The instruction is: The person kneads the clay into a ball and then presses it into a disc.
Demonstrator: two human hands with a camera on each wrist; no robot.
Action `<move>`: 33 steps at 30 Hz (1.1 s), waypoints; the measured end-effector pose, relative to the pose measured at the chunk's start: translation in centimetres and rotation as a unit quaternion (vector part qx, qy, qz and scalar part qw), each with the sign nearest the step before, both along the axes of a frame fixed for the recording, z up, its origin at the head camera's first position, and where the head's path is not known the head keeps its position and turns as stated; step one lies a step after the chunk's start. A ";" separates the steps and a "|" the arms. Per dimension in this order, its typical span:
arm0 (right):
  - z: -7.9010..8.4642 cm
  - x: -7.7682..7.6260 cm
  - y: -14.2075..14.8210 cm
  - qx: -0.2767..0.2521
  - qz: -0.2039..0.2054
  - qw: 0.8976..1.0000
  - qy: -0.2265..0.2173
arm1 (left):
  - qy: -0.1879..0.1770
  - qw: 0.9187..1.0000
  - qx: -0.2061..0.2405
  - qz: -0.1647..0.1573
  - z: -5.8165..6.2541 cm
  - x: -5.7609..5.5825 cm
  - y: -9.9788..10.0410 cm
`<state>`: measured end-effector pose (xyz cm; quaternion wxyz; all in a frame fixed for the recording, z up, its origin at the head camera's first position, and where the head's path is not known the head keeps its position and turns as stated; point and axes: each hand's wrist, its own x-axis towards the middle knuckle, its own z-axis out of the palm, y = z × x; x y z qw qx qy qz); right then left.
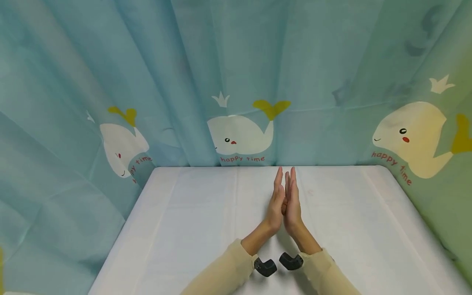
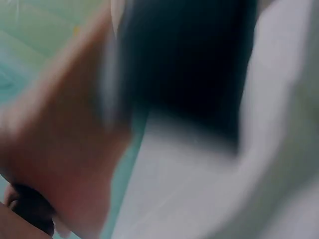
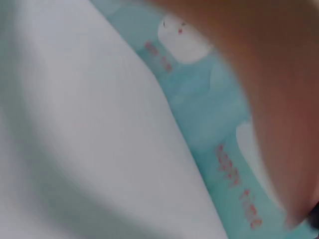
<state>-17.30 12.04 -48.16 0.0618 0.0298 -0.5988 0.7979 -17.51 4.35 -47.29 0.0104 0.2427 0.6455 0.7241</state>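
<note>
Above the middle of the white table, slightly right of centre, my left hand [image 1: 274, 208] and right hand [image 1: 293, 207] stand upright with their palms facing and close together. The longer fingers of both point straight toward the table's far edge. Between the palms a small brown, wrinkled patch [image 1: 284, 206] shows; whether it is folded fingers or a separate thing, I cannot tell. Close to the left wrist camera, skin [image 2: 65, 134] is blurred, with a dark patch [image 2: 32, 209] at the lower left. Blurred skin [image 3: 269, 89] also fills the right side of the right wrist view.
Each beige sleeve carries a black wrist camera, the left one [image 1: 265, 267] and the right one [image 1: 291, 261] nearly meeting. A white-covered table [image 1: 199, 213] lies below. Blue-green curtains [image 1: 147, 61] with printed whales hang behind it and at both sides.
</note>
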 end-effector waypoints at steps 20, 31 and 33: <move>0.3 0.6 -0.8 0.030 -0.008 1.000 -0.003 | -0.033 0.999 0.018 0.008 -0.7 -0.9 -0.4; -0.1 0.9 -0.3 0.046 0.041 0.996 0.064 | -0.055 0.994 0.057 0.072 0.9 0.1 0.0; 0.0 1.3 -0.6 0.065 0.047 0.993 0.090 | -0.062 0.991 0.058 0.099 0.5 -0.6 0.0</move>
